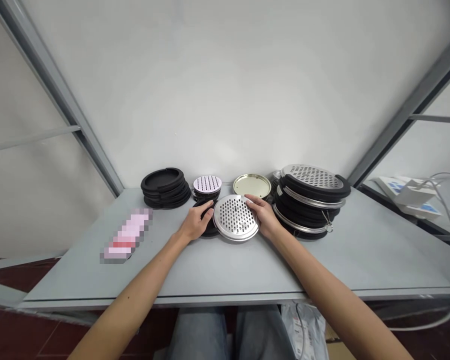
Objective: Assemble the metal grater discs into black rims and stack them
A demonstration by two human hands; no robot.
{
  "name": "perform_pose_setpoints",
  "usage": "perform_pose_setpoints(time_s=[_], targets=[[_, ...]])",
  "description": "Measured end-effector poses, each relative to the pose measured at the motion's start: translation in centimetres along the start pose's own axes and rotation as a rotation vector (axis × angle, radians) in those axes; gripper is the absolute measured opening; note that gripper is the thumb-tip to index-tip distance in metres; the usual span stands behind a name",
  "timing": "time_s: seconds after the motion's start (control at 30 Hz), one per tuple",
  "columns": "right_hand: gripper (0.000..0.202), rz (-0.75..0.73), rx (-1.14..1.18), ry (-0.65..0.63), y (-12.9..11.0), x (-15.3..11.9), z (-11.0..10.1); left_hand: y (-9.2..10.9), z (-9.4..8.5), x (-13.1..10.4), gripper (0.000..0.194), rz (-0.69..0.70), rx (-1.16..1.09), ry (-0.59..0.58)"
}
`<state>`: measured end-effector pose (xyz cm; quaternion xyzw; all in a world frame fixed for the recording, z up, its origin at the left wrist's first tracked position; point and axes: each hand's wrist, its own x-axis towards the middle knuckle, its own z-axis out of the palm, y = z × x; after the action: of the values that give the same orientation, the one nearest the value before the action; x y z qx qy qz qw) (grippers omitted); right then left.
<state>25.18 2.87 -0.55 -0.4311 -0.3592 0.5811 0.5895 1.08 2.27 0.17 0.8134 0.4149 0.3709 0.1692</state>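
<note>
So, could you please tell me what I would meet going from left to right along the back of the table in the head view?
Low stack of black round pieces, pale pink slotted disc, pale gold round plate, tall black-and-silver stack.

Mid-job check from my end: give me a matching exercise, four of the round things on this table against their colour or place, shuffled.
1. Slotted disc topping the small stack
2. Shallow tray near the wall
3. Perforated metal disc nearest the person
4. Leftmost stack of round pieces

A. Black
B. In the right hand's grip
C. Pale lilac
D. Pale gold

Pairs: 1-C, 2-D, 3-B, 4-A
</note>
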Motion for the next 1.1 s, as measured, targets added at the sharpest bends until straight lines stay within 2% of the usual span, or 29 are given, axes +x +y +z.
perform_pose_setpoints(time_s=[0.1, 0.17, 0.27, 0.33, 0.47, 0.63, 0.73, 0.93, 1.1], targets=[[0.030, 0.034, 0.000, 0.038, 0.1, 0.2, -0.2, -0.4, 0.1, -0.1, 0.046, 0.074, 0.023, 0.110], [0.029, 0.052, -0.015, 0.056, 0.1, 0.3, -0.2, -0.9, -0.1, -0.3, 0.044, 0.033, 0.095, 0.131], [0.027, 0.052, -0.041, 0.072, 0.0, 0.1, -0.2, -1.7, -0.3, -0.6, 0.049, -0.095, 0.190, 0.048], [0.033, 0.052, -0.050, 0.057, -0.2, -0.1, -0.1, -2.0, -0.4, -0.8, 0.052, -0.131, 0.199, -0.013], [0.051, 0.047, -0.101, -0.066, -0.3, -0.5, 0.0, -1.7, -0.5, -0.9, 0.053, -0.052, 0.132, -0.078], [0.047, 0.034, -0.225, -0.126, 0.6, -0.4, 0.2, -0.7, -0.9, -1.1, 0.058, 0.046, 0.063, -0.173], [0.043, -0.049, -0.367, -0.138, 1.3, -0.1, 0.2, -0.5, -0.9, -1.3, 0.064, 0.070, 0.058, -0.219], [0.033, -0.351, -0.931, -0.077, 1.9, -0.3, 0.4, -0.6, -0.7, -1.4, 0.057, 0.070, 0.055, -0.274], [0.033, -0.437, -0.981, -0.070, 1.9, -0.4, 0.2, -0.6, -1.0, -1.5, 0.055, 0.053, 0.048, -0.277]])
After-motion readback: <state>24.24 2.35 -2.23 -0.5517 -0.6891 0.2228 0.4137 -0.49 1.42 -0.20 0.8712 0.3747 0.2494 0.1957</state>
